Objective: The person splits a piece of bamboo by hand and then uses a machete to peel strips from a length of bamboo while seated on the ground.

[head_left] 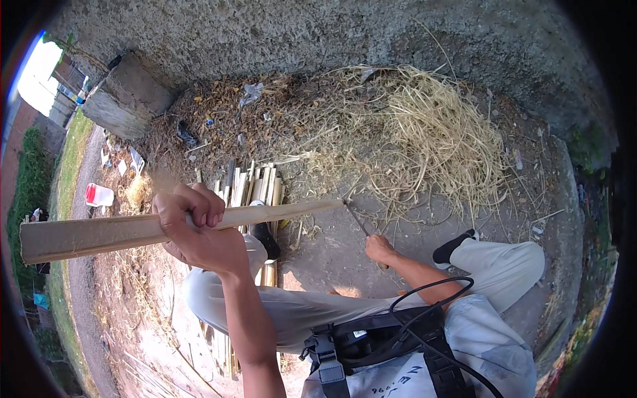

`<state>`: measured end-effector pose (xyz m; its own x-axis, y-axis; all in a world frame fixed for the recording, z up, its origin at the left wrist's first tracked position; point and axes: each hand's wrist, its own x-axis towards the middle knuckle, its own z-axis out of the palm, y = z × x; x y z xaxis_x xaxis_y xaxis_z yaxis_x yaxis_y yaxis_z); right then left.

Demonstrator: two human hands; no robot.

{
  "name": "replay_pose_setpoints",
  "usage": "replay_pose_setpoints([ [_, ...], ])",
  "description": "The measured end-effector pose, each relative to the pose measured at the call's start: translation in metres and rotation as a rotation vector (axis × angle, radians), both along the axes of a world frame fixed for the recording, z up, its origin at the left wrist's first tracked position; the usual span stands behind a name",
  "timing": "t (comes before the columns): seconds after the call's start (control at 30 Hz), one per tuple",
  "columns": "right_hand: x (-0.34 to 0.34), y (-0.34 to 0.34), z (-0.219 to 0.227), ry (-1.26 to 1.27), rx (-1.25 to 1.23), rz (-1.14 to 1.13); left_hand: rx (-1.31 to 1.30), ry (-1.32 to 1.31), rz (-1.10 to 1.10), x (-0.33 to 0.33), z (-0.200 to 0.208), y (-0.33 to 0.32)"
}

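Observation:
My left hand (pixel 199 229) is closed round a long pale bamboo strip (pixel 93 237). The strip lies almost level across the view, broad at its left end and narrowing to the right. In my right hand (pixel 381 250) is a knife (pixel 357 218) with a thin dark blade, its handle mostly hidden by the fingers. The blade's tip meets or nearly meets the strip's narrow right end; I cannot tell whether they touch. Below the strip, a stack of split bamboo pieces (pixel 265 186) lies on the ground, partly covered by my left leg and foot.
A large heap of pale shavings (pixel 451 132) lies at the far right, before a rough grey wall (pixel 318 40). A concrete block (pixel 129 96) stands at the far left. A red and white container (pixel 99 194) sits left. A black cable (pixel 424 288) loops over my right arm.

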<state>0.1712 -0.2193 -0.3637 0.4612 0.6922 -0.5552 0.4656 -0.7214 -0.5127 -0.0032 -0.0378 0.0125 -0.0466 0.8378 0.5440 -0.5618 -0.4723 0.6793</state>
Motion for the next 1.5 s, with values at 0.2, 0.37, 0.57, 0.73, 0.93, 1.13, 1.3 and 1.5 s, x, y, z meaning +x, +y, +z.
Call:
replay_pose_setpoints([
  [0.2, -0.031, 0.010, 0.016, -0.077, 0.183, -0.059, -0.110, 0.040, 0.281, 0.007, 0.008, -0.004],
  [0.37, -0.011, 0.007, -0.006, -0.052, 0.048, 0.067, -0.282, 0.087, 0.556, 0.004, 0.010, 0.024],
  [0.57, -0.033, 0.005, -0.017, -0.082, 0.110, -0.094, -0.333, 0.072, 0.621, -0.003, 0.009, 0.033],
  [0.73, -0.008, 0.009, -0.022, 0.138, -0.038, -0.173, -0.298, 0.055, 0.560, -0.003, 0.007, 0.029],
  [0.93, -0.010, 0.010, -0.020, 0.108, 0.054, -0.294, -0.173, -0.045, 0.192, -0.015, 0.000, 0.016],
  [1.13, 0.002, 0.017, -0.001, 0.258, 0.180, -0.548, 0.089, -0.063, -0.236, -0.034, 0.006, 0.016],
  [1.3, 0.030, 0.038, 0.007, 0.035, 0.545, -0.585, 0.064, -0.068, 0.053, -0.109, 0.045, 0.022],
  [1.5, 0.089, 0.026, -0.003, -0.123, 0.614, -0.643, 0.010, -0.157, -0.017, -0.119, 0.031, 0.040],
])
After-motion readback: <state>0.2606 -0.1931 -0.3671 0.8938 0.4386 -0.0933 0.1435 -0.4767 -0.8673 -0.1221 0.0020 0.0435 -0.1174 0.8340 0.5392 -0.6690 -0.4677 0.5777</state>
